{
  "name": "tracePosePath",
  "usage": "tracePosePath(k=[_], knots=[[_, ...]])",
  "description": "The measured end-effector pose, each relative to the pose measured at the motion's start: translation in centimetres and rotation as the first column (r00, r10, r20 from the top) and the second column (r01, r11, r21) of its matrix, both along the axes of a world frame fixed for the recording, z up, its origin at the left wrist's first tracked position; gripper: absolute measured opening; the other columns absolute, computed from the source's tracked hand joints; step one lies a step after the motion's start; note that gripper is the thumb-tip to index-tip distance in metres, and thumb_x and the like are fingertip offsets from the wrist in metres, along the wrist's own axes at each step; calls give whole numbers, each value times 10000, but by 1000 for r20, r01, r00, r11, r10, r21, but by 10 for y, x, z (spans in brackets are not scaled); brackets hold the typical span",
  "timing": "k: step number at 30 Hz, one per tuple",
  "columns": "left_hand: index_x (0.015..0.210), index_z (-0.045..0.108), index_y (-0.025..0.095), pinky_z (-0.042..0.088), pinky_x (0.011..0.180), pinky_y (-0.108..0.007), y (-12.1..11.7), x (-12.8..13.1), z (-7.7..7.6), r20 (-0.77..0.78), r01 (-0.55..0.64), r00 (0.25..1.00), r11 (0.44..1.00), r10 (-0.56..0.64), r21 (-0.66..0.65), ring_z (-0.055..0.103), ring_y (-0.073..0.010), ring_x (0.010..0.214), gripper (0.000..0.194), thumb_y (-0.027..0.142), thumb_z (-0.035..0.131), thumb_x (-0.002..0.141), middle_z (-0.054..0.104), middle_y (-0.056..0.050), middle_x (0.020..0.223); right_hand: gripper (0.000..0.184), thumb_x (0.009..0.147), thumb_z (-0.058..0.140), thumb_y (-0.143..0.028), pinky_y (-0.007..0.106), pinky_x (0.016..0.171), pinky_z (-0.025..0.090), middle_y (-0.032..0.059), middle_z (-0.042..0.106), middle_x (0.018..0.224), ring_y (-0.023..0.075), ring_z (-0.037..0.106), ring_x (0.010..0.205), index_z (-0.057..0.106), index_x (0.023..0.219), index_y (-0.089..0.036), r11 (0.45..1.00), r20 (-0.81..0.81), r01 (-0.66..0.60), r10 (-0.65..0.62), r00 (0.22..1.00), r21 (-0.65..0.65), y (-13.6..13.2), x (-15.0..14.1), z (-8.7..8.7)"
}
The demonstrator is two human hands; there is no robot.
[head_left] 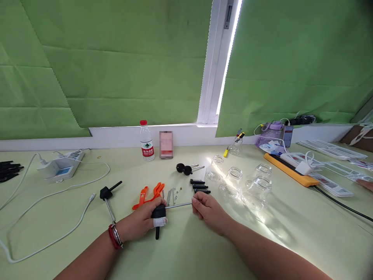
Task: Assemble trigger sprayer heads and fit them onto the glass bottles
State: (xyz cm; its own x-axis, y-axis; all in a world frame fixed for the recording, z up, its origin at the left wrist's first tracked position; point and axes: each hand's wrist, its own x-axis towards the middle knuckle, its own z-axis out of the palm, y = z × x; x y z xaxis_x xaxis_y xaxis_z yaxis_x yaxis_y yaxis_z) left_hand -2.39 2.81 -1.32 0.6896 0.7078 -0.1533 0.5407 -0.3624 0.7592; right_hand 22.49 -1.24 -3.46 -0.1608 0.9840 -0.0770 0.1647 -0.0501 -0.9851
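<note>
My left hand point(140, 221), with white tape on one finger, is closed around a black plastic head point(159, 211) that has a short black bar pointing toward me. A thin metal rod point(179, 205) runs from that head to the right, where my right hand point(208, 210) pinches its far end. Just beyond my left hand lie orange plastic parts point(151, 195). Between the hands, several loose metal pins and small bits point(171, 195) lie on the table. Black ridged parts point(199, 186) sit beyond my right fingers. A similar black head with a rod point(106, 193) lies to the left.
Two black round knobs with rods point(184, 168) lie farther back. Several clear glass vessels point(231, 182) stand right of my hands. A water bottle point(147, 142), a power strip point(65, 166), a white cable point(83, 221) and an orange-edged strip point(290, 170) surround the work. Another person's hand point(365, 184) shows at far right.
</note>
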Motion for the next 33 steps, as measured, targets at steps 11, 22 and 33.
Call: tracePosePath(k=[11,22,33], knots=[[1019,472,224,407,756,-311,-2,1,2,-8,0,1000,1000,0,21,462,-198,821,270,419,504,834,500,-52,933,369,850,464,-533,219,476,291,-33,505,622,80,372,484,460,698,-196,1000,5,-4,4,1000,-15,-1,0,3],[1021,483,227,399,746,-302,-2,0,2,14,-2,1000,1000,2,-14,450,-198,807,264,412,521,837,495,-42,922,325,861,479,-481,223,495,300,-27,520,649,82,387,507,465,715,-192,1000,12,-25,25,1000,3,0,0,2],[1014,490,225,403,739,-297,-1,1,1,-5,1,1000,1000,-1,21,470,-206,832,275,415,540,822,516,-45,944,380,891,435,-450,223,490,294,-29,465,564,82,363,491,466,627,-178,999,98,-45,41,994,31,1,1,-4]])
